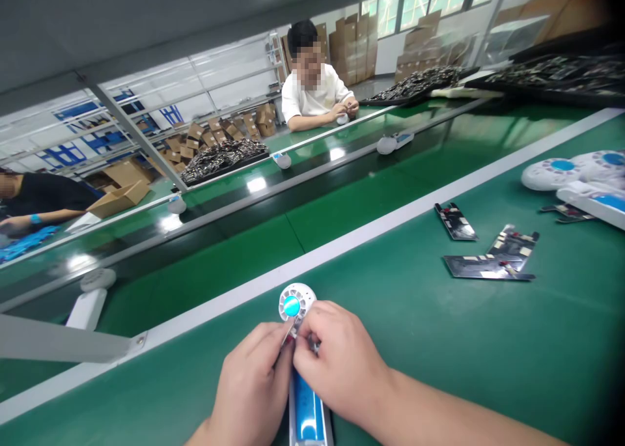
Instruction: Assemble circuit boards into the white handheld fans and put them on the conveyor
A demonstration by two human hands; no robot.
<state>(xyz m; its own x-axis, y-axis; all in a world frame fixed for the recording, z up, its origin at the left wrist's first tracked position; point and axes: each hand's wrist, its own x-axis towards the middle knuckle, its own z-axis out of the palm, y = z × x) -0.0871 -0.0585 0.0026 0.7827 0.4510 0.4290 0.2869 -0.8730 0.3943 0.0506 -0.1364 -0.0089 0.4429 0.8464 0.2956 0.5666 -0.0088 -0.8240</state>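
Note:
A white handheld fan [293,301] with a turquoise centre lies on the green bench in front of me. Its opened handle holds a blue cylindrical battery [309,410]. My left hand [254,384] is closed at the left of the fan's neck, pinching a thin circuit board [289,334] seen edge-on, with a bit of red beside it. Fingers of my right hand [344,361] are pinched together over the neck, touching the same spot. What they grip is hidden behind the fingertips.
Several loose circuit boards [493,264] and a pile of white fans [561,172] lie to the right. Beyond a white rail [361,231] runs a green conveyor [293,228] carrying fans. A co-worker [317,94] sits opposite; another person [46,198] is at far left. A metal post [68,342] stands left.

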